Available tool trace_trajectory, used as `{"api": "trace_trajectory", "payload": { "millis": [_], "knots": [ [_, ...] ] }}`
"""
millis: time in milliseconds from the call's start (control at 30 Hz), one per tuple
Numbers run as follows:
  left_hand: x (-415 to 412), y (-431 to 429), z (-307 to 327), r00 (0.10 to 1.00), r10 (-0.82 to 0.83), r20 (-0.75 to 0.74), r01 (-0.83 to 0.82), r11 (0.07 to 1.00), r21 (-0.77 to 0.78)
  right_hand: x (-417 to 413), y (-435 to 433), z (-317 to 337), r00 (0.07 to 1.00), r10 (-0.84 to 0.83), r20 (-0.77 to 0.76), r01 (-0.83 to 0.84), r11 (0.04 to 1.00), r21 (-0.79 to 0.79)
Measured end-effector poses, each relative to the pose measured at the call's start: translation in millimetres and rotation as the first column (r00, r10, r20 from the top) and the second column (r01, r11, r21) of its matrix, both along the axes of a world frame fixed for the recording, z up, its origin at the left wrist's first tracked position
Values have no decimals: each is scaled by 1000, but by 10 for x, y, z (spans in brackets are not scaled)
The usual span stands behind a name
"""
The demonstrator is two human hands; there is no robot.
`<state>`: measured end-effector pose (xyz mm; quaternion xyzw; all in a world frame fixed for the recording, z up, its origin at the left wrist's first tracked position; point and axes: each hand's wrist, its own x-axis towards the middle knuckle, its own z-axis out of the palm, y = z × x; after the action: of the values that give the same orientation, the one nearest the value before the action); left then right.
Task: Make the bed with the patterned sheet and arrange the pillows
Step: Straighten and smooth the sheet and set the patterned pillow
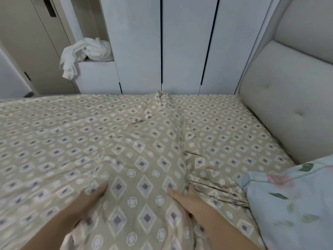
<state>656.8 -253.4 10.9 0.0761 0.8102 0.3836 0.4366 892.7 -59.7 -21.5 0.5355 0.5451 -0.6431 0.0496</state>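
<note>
Head view: patterned sheet spread over the bed, creased at centre. Left hand and right hand, near edge: fingers clamped on bunched sheet, thumbs on top. Floral pillow, near right.

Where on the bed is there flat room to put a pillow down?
The flat sheet left of the middle ridge, and the strip between ridge and headboard. Crowded near you: left hand, right hand, pillow.

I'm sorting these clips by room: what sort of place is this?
Most likely a bedroom: a patterned sheet spread wide, a padded headboard beside it, and tall wardrobe doors behind.
</note>
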Motion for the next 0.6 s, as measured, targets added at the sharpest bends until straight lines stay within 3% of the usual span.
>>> {"api": "trace_trajectory", "payload": {
  "millis": [133,233,467,600],
  "knots": [
    [24,175,44,920,20,-393,12,997,79,-168,53,81,978,-85,-193,110,987,121],
    [14,327,280,818,86,-569,-4,990,144,-374,88,268,931,-116,-346,189,964,186],
    [-240,640,1124,577,300,-760,34,921,389,-843,376,1102,824,-96,-559,352,858,373],
    [-435,638,1772,439,376,-816,76,890,450,-1147,421,1690,773,-52,-633,405,807,429]
  ]
}}
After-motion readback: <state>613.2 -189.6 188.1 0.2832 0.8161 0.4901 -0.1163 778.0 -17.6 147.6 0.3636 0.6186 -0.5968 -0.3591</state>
